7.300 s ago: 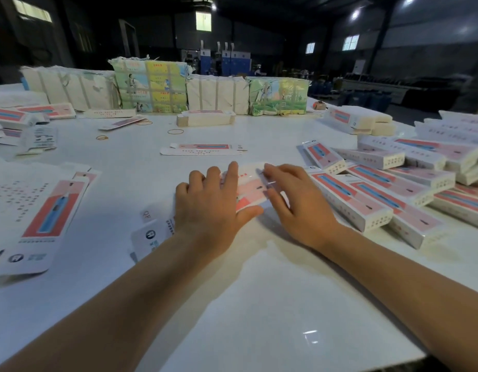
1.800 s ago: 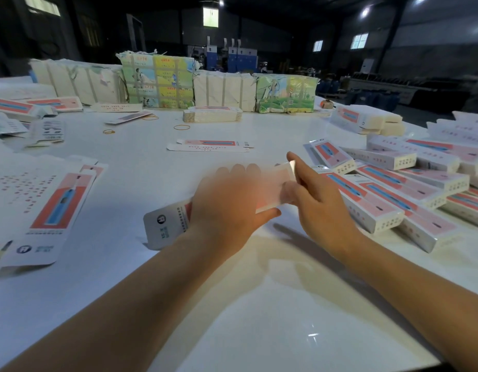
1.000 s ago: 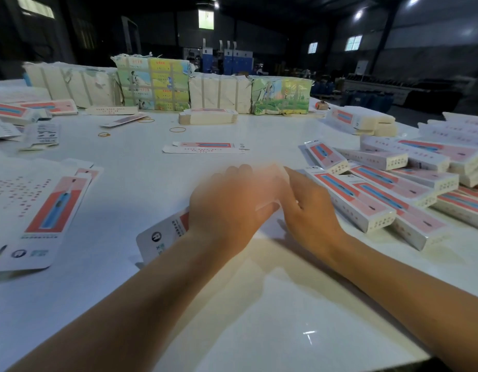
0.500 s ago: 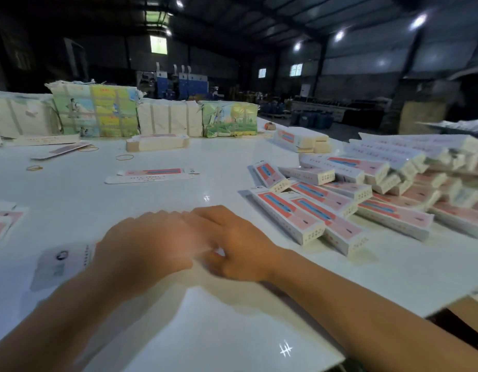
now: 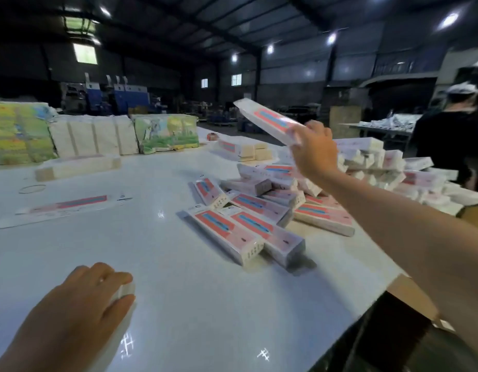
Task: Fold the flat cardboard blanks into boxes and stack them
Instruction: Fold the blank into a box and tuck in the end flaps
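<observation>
My right hand [image 5: 314, 151] grips one end of a folded white box with a red and blue print [image 5: 267, 122] and holds it in the air, tilted, above the heap of folded boxes [image 5: 259, 224] on the right side of the white table [image 5: 178, 264]. My left hand [image 5: 74, 310] lies low on the table at the near left. Its fingers and thumb curl round the edge of a white cardboard piece [image 5: 125, 289], most of which the hand hides. A flat printed blank [image 5: 68, 205] lies on the table to the left.
Wrapped bundles [image 5: 165, 132] and a banded stack of blanks [image 5: 76, 166] line the far side. A rubber band [image 5: 32, 188] lies at the left. A person in dark clothes [image 5: 452, 135] stands at the far right. A brown carton [image 5: 409, 296] sits below the table's right edge.
My right hand has lifted the folded box away from my left hand, up and right over the heap. My left hand stayed low on the table. The view has swung right.
</observation>
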